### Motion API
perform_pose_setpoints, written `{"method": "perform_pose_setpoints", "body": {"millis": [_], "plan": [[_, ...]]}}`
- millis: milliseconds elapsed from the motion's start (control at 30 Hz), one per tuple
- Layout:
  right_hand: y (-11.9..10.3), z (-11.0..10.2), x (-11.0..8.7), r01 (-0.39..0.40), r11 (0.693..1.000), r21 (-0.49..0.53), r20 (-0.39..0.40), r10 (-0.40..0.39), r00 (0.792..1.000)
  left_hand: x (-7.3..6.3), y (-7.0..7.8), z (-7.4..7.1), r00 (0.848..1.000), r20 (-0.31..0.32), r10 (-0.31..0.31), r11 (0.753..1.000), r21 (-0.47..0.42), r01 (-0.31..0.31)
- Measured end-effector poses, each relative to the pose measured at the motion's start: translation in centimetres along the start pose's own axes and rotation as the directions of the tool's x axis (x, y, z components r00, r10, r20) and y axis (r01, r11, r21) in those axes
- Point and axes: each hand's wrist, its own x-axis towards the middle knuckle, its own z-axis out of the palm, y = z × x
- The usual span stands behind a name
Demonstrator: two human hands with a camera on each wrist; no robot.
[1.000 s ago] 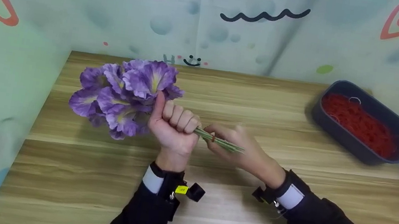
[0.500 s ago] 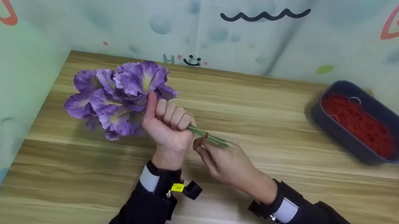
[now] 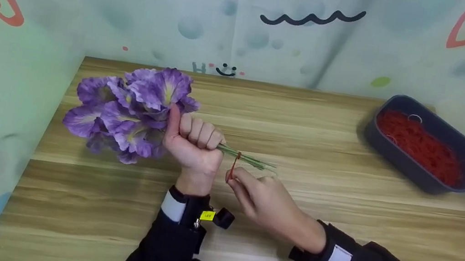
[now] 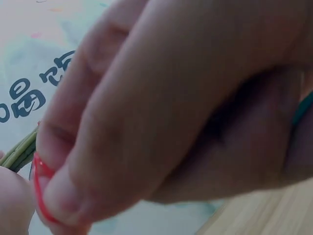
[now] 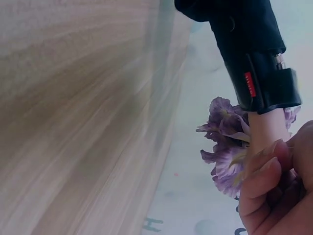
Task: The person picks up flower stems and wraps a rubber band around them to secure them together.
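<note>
My left hand (image 3: 195,145) grips a bunch of green stems (image 3: 251,158) with its fingers curled round them and the thumb up. Ruffled purple flowers (image 3: 129,113) with pale yellow centres spread out left of that fist. Round the stems, right of the fist, sits a red rubber band (image 3: 234,167), pulled down into a taut loop. Thumb and fingers of my right hand (image 3: 270,200) pinch the loop below the stems. In the left wrist view the rubber band (image 4: 41,191) wraps the right fingertips, close to the stems (image 4: 20,152).
A dark blue tub (image 3: 422,170) holding many red rubber bands (image 3: 419,144) stands at the back right of the wood-grain table (image 3: 331,117). A printed cloth backdrop (image 3: 271,58) borders the table at the back and sides.
The right hand has moved down from the stem ends and drawn the red rubber band out into a loop. The left hand and flowers have shifted slightly left.
</note>
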Motion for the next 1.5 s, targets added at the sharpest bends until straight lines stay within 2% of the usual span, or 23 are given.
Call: {"method": "perform_pose_setpoints", "body": {"millis": [200,433,667,1167,1500], "plan": [[-0.4,-0.3,-0.6,-0.003,1.000,0.029,-0.015,0.004,1.000,0.0,0.0,-0.2,0.999,0.045,0.001,0.998,0.062,-0.004],[-0.8,-1.2,-0.9,0.022,1.000,0.008,-0.066,-0.021,0.998,0.0,-0.2,-0.1,0.993,0.117,-0.009,0.990,0.141,-0.008],[-1.1,-1.9,-1.1,0.028,1.000,-0.013,-0.107,-0.029,0.994,-0.1,-0.5,0.1,0.992,0.126,-0.011,0.986,0.167,-0.010],[-0.7,-4.6,-1.3,0.026,0.999,0.032,-0.197,-0.019,0.980,-0.1,-0.8,0.3,0.989,0.142,-0.044,0.971,0.241,0.009],[0.4,-5.8,-1.4,-0.014,0.989,-0.150,-0.326,-0.037,0.945,-0.2,-1.2,0.2,0.991,0.127,-0.044,0.960,0.280,0.007]]}}
